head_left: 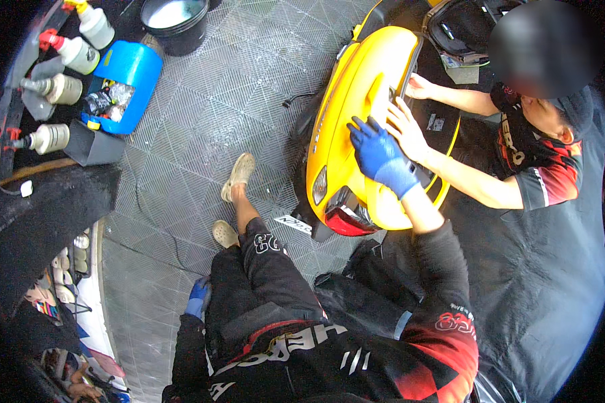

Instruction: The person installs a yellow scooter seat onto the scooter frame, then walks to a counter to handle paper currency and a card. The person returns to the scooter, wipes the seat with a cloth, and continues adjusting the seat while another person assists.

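My right hand [381, 154], in a blue glove, lies on the glossy yellow body of a scooter [346, 101] with its fingers spread and nothing in them. Toward me, the scooter shows a red tail light [349, 213] and an oval clear lamp [320, 185]. My left hand [198, 297], also gloved in blue, hangs low beside my thigh; its fingers are partly hidden, so I cannot make out their pose. Close by my right glove, a co-worker's bare hand [405, 127] rests on the same yellow bodywork. The co-worker's other hand [420, 86] touches its far edge.
A co-worker [541, 148] leans in from the right. Spray bottles [77, 54] and a blue bin [141, 80] with crumpled wrappers stand at the left. A black bucket [176, 41] sits at the back on the grey tiled floor [222, 94]. Black sheeting [531, 269] spreads at right.
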The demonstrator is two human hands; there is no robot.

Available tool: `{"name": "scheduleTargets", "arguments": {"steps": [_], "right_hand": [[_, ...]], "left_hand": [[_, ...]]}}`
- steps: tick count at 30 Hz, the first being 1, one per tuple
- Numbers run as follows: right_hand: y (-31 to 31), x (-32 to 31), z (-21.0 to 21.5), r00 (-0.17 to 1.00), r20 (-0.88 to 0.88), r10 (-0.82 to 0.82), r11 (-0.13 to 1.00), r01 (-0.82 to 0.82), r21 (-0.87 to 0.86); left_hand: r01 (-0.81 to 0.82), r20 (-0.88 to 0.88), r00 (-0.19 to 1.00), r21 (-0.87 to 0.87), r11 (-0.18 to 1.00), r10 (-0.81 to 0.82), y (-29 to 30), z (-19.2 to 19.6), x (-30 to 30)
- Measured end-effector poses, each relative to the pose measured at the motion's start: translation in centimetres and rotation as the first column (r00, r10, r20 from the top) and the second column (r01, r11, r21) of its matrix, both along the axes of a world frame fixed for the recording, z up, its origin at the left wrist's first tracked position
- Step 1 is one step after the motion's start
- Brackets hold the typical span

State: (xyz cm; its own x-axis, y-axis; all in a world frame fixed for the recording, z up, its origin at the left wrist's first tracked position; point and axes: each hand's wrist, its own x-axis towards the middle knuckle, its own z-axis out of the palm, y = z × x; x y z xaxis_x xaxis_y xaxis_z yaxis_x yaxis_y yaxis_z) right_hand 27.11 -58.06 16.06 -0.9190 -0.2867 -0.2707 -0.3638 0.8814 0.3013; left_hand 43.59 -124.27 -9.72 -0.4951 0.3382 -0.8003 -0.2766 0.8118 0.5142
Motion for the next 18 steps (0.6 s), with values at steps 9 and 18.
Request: {"name": "scheduleTargets", "arguments": {"steps": [9,18], "right_hand": [[8.8,-13.9,4.9,0.935,0.313,-0.168,0.965,0.220,-0.141],[13.4,-13.2,2.7,0.870,0.483,-0.095,0.779,0.367,-0.508]], "left_hand": [[0.013,-0.258,0.965,-0.109,0.994,-0.041,7.2,1.8,-19.1],[0.112,-0.596,0.789,-0.100,0.989,-0.150,17.7,2.7,-39.4]]}}
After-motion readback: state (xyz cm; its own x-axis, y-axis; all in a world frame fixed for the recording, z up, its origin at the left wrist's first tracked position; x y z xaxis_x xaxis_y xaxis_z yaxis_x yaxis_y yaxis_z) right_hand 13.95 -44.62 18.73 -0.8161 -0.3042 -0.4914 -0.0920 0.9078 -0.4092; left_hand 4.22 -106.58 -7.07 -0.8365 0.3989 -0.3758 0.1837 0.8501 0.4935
